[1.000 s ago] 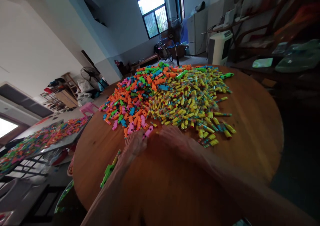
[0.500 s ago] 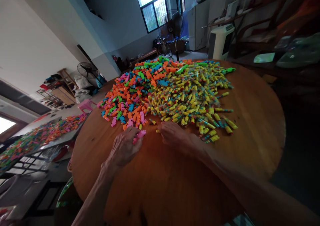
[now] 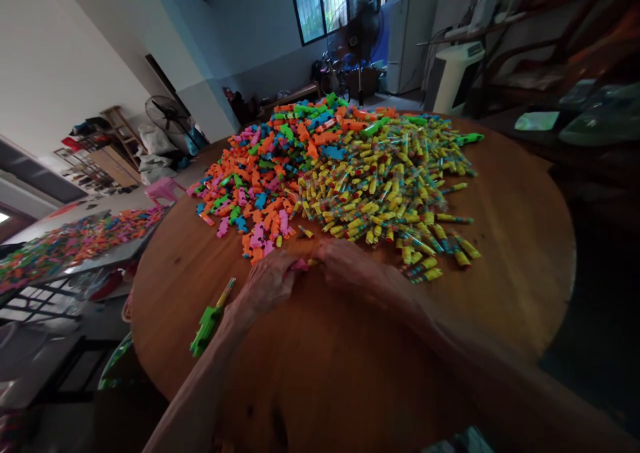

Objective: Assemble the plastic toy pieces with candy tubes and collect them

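Observation:
My left hand [image 3: 270,279] is closed on a pink plastic piece [image 3: 299,265] near the middle of the round wooden table [image 3: 320,366]. Facing it, my right hand [image 3: 345,263] is closed on a small yellow tube [image 3: 313,262], whose end meets or nearly meets the pink piece. Beyond my hands lie a heap of orange, pink, blue and green pieces [image 3: 260,179] and a heap of yellow tubes [image 3: 390,179]. A green piece with a yellow tube in its end [image 3: 206,331] lies left of my left forearm.
A second table at the left bears more coloured pieces [image 3: 85,243]. A pink stool [image 3: 163,189] stands behind it. Past the round table are a standing fan [image 3: 356,39], a white air cooler [image 3: 453,73] and a wooden chair at the right.
My left hand has moved right with the pink piece, up to the yellow tube in my right hand. The green piece left of my forearm now shows. The view has shifted slightly.

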A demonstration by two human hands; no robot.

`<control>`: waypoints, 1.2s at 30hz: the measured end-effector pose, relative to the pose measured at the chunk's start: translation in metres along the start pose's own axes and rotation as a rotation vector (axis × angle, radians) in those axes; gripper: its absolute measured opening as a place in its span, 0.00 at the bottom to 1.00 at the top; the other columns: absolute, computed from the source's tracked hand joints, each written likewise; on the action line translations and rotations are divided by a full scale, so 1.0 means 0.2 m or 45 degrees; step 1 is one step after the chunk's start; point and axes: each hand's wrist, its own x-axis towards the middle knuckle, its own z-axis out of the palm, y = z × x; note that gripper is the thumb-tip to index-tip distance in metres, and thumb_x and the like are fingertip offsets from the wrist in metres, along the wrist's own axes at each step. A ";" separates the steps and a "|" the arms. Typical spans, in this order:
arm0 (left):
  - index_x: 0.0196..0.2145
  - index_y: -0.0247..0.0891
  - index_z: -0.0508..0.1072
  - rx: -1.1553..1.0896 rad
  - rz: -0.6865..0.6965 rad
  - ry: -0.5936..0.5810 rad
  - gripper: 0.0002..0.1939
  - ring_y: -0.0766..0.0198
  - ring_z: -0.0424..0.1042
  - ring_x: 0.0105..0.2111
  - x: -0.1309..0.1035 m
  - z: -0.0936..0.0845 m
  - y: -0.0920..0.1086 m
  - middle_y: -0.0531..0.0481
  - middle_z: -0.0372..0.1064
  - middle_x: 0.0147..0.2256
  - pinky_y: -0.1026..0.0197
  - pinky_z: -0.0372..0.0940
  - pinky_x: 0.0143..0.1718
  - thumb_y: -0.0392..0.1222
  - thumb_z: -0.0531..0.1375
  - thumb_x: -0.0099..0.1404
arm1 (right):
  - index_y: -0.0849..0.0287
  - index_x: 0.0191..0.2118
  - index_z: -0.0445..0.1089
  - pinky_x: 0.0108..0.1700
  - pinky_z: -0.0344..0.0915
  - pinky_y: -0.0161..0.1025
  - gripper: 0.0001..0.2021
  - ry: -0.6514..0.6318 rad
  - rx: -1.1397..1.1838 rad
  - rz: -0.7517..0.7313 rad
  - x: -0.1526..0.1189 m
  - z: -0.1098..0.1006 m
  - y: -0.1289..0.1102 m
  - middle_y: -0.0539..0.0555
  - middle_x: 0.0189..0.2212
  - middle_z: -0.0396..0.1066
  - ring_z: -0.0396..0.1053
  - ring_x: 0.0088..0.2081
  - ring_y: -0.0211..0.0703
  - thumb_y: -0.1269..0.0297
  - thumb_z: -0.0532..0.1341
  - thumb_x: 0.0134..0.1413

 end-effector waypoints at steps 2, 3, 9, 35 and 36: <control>0.41 0.43 0.77 -0.002 -0.015 0.001 0.13 0.57 0.73 0.41 -0.01 0.01 0.00 0.47 0.75 0.39 0.57 0.67 0.43 0.36 0.53 0.67 | 0.62 0.35 0.75 0.36 0.63 0.38 0.08 -0.043 -0.039 0.025 0.00 0.00 0.00 0.59 0.35 0.76 0.70 0.35 0.45 0.74 0.59 0.51; 0.41 0.43 0.77 -0.005 -0.018 0.004 0.12 0.57 0.73 0.41 -0.01 0.01 0.01 0.47 0.75 0.39 0.57 0.67 0.43 0.36 0.53 0.67 | 0.62 0.36 0.75 0.37 0.62 0.38 0.09 -0.053 -0.050 0.031 0.00 0.00 0.00 0.59 0.36 0.76 0.70 0.36 0.45 0.75 0.59 0.50; 0.41 0.41 0.77 -0.051 0.045 0.069 0.12 0.56 0.73 0.41 -0.02 0.03 0.00 0.46 0.75 0.39 0.56 0.67 0.44 0.35 0.53 0.67 | 0.63 0.38 0.75 0.36 0.59 0.38 0.12 -0.029 -0.057 0.021 -0.02 0.00 -0.02 0.58 0.37 0.74 0.69 0.36 0.44 0.78 0.58 0.48; 0.43 0.38 0.66 0.035 0.206 0.175 0.08 0.54 0.64 0.42 -0.08 0.19 -0.10 0.44 0.65 0.40 0.52 0.64 0.43 0.32 0.49 0.72 | 0.63 0.36 0.73 0.30 0.46 0.42 0.09 -0.134 -0.088 -0.168 -0.04 0.04 -0.07 0.58 0.39 0.69 0.56 0.28 0.39 0.75 0.57 0.49; 0.43 0.38 0.66 0.028 0.207 0.178 0.08 0.54 0.64 0.42 -0.08 0.19 -0.10 0.44 0.65 0.40 0.52 0.64 0.44 0.33 0.49 0.72 | 0.63 0.36 0.74 0.30 0.46 0.42 0.09 -0.143 -0.098 -0.163 -0.04 0.04 -0.08 0.58 0.40 0.69 0.57 0.28 0.39 0.74 0.57 0.49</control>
